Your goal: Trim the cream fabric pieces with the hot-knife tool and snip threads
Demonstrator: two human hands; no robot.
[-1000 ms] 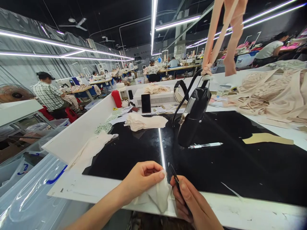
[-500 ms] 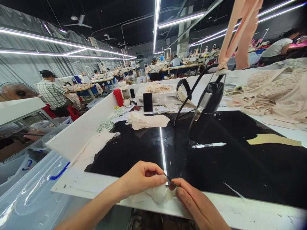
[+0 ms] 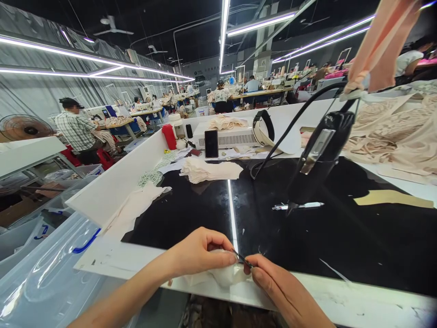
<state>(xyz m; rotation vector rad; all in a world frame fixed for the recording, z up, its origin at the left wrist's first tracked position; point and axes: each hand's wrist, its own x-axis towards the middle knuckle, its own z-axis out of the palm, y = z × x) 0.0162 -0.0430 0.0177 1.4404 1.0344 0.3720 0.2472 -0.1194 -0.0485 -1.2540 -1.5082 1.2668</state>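
Near the front edge of the table, my left hand (image 3: 196, 253) is closed in a pinch on a piece of whitish, thin fabric (image 3: 223, 275), which bunches below the fingers. My right hand (image 3: 280, 284) grips a thin dark pointed tool (image 3: 243, 258), perhaps tweezers; its exact kind is too small to tell. The tip of this tool reaches the left fingertips, at the fabric's upper edge. Part of the fabric is hidden behind both hands.
A black corded tool (image 3: 322, 150) hangs from pink fabric strips (image 3: 385, 50) above the black mat (image 3: 358, 241). Around lie a pen (image 3: 309, 205), stacked cream fabric pieces (image 3: 215, 171), a yellowish strip (image 3: 392, 198) and a fabric heap (image 3: 399, 132). A phone (image 3: 211, 144) leans against a white box.
The hanging black tool and its pink strips have swung to the right. Both hands stay almost in place, still holding the fabric and the thin dark tool.
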